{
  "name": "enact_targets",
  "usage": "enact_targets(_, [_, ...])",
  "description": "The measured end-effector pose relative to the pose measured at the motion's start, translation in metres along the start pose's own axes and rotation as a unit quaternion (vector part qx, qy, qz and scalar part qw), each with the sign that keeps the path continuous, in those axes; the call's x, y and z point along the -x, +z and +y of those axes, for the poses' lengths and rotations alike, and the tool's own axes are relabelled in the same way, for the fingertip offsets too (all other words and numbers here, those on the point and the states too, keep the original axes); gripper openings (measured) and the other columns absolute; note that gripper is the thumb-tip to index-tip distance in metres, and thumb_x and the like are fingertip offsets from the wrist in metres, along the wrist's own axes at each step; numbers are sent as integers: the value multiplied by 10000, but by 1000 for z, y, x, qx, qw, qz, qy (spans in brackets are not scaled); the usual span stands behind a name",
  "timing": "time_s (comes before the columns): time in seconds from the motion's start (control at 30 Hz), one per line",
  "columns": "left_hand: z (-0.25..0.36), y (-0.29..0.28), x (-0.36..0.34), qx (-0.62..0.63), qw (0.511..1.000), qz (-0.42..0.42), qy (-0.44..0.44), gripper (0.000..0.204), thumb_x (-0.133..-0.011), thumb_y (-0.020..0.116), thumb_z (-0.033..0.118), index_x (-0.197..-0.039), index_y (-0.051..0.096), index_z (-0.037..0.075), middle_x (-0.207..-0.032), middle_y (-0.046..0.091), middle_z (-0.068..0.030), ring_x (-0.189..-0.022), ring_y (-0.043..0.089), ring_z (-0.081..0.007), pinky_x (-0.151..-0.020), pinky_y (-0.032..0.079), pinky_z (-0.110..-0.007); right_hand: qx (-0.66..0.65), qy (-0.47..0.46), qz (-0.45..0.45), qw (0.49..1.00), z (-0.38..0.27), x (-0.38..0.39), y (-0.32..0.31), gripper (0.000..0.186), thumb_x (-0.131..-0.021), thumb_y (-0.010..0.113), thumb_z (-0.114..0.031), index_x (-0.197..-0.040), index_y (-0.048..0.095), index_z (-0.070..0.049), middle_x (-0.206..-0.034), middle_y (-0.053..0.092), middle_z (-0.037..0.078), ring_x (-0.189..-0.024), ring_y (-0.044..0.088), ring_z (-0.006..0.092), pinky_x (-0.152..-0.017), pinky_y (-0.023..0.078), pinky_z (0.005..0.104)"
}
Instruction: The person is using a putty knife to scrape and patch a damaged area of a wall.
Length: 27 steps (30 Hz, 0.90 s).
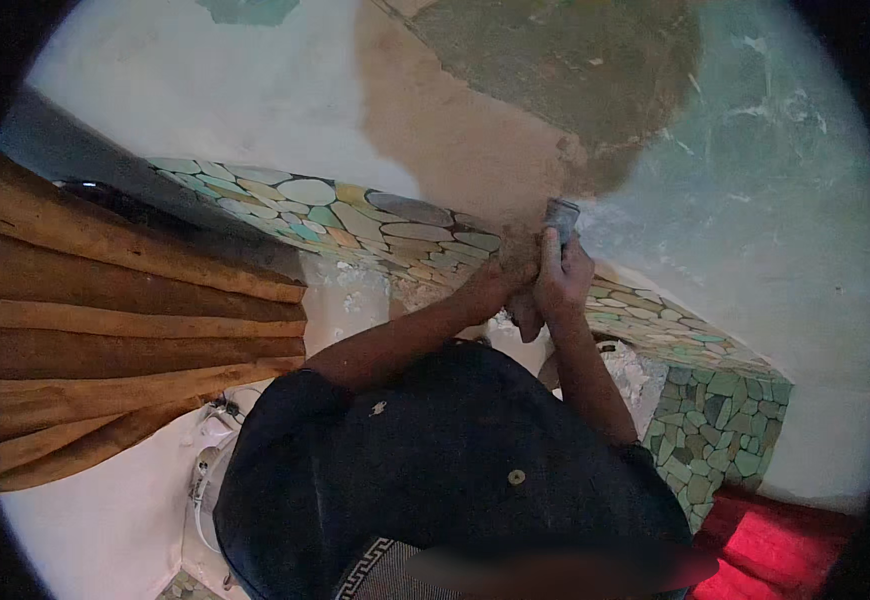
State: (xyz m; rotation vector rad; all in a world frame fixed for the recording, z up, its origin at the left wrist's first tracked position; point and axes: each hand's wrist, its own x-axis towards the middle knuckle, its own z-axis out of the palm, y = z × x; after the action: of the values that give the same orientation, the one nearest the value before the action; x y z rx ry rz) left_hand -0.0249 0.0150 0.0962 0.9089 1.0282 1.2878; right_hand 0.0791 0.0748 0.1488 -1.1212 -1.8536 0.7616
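My right hand (566, 282) is closed round a small grey flat-ended tool (562, 214), the thumb lying along it. The tool's tip is close to the wall, at the lower edge of a damp brown plaster patch (475, 150). Next to it my left hand (495, 285) is closed, its fingers partly hidden by a rough brown mass (521, 255) that looks like mortar. A brownish pointed shape (526, 318) sticks out below, between the hands; I cannot tell what it is. Both hands are just above a band of flat stone mosaic (410, 235).
An orange-brown curtain (135, 330) hangs at the left. White-splashed containers (627, 375) stand low beside my right forearm. A white bucket (205, 490) is at lower left. Red cloth (775, 550) lies at lower right, by green stone tiling (720, 430).
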Motion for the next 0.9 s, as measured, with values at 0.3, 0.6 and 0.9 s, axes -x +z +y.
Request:
enact_targets(0.3, [3, -6, 1, 59, 998, 9, 4, 376, -916, 545, 333, -1135, 546, 28, -987, 599, -95, -900, 568, -183, -784, 475, -334, -29, -35, -26, 999, 1, -5, 5, 304, -927, 469, -278, -973, 559, 9, -810, 615, 214, -741, 618, 351, -664, 469, 377])
enact_targets(0.6, [14, -10, 4, -140, 974, 97, 150, 372, -920, 531, 346, -1107, 550, 25, -930, 613, -115, -853, 580, -168, -743, 478, -339, -88, -15, -27, 996, -7, -8, 10, 339, -933, 500, -305, -959, 587, 21, -861, 627, 122, -761, 564, 187, -712, 451, 312])
enact_targets(0.9, [0, -11, 11, 0, 991, 74, 110, 328, -935, 500, 315, -1057, 580, 22, -910, 620, -103, -825, 587, -178, -692, 476, -343, -166, 43, -45, 984, -21, 1, 14, 295, -938, 469, -259, -943, 572, 17, -833, 616, 180, -757, 597, 265, -705, 456, 346])
